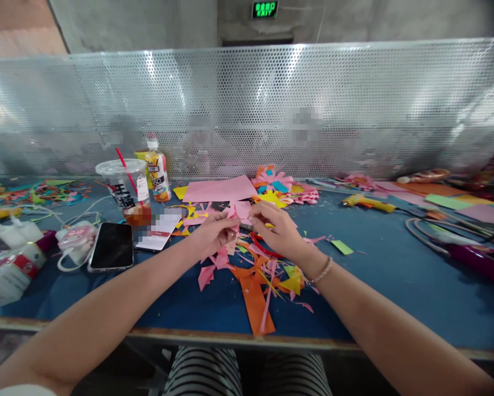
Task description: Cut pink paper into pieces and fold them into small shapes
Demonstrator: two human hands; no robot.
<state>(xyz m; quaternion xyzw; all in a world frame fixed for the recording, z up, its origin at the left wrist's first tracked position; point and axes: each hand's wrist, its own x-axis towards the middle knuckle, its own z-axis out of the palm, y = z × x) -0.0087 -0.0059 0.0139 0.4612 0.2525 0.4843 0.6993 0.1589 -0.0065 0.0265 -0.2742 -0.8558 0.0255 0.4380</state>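
My left hand and my right hand meet over the middle of the desk, both pinching the same small pink paper piece between thumb and fingertips, held just above the pile of paper scraps. The piece looks thin and light, soft enough to crease or tear if I pull, so I judge the edges near a fold are the place to grip, lightly. Red-handled scissors lie under my right hand among the scraps. Toward the far edge lies a pink paper sheet, with finished paper flowers just beside it. Left of my hands a clear plastic cup with a lid and a red straw holds a little brownish drink at the bottom; behind it stands a juice bottle, its contents hidden by the label. A phone lies face up near the cup, touching a printed slip. A yellow glue gun rests further right, well apart from my hands.
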